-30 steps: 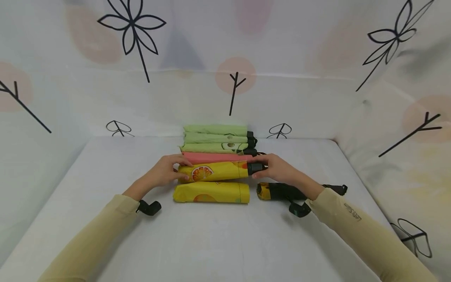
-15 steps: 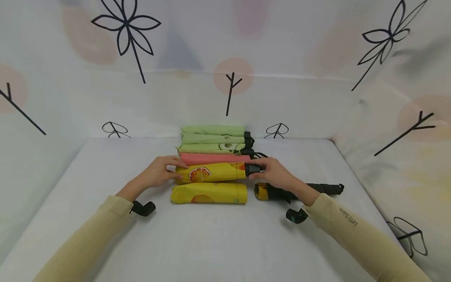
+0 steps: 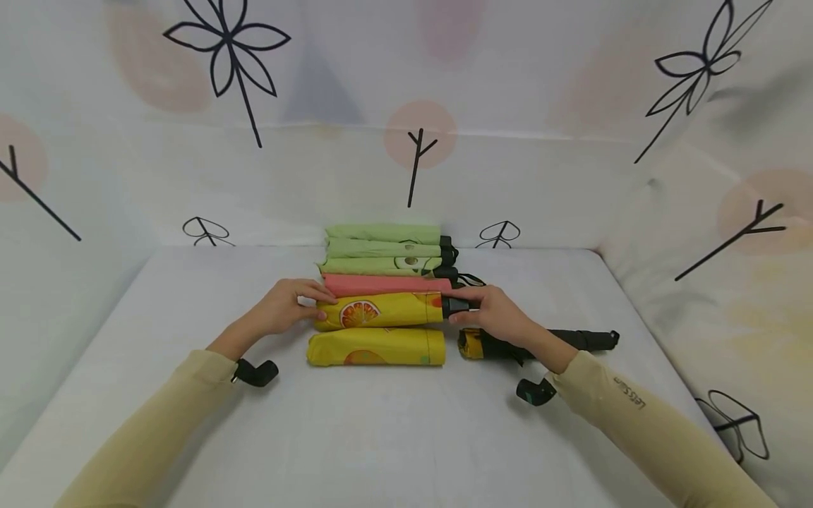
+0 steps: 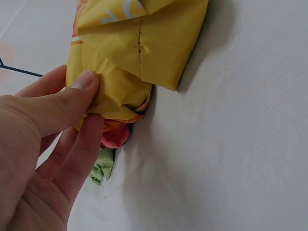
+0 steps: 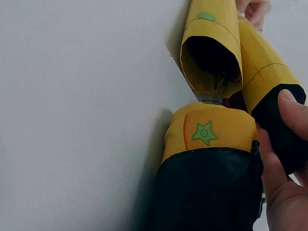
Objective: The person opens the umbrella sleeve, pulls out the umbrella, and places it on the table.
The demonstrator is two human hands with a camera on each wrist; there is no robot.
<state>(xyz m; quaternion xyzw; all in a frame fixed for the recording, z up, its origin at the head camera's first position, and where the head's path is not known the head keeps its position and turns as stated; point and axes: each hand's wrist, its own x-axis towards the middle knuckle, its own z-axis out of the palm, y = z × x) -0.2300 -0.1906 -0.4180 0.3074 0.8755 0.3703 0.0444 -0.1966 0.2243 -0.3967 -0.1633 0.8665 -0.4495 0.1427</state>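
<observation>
A folded umbrella in a yellow sleeve with an orange-slice print (image 3: 400,310) lies crosswise on the white table. My left hand (image 3: 286,307) pinches its left end between thumb and fingers; the left wrist view shows the thumb pressed on the yellow fabric (image 4: 115,91). Around the black handle end (image 5: 279,120) at the right, my right hand (image 3: 495,314) curls its thumb and fingers. A second yellow sleeve (image 3: 377,347) lies just in front, its open, hollow end (image 5: 211,62) facing the right wrist camera. Beside it is a black folded umbrella with a yellow end (image 3: 473,344), partly under my right wrist.
Behind the yellow umbrella lies a red one (image 3: 387,284), close against it. Several light green umbrellas (image 3: 381,248) with black handles are lined up farther back, near the patterned backdrop (image 3: 546,183). The white tabletop (image 3: 394,437) extends toward the front.
</observation>
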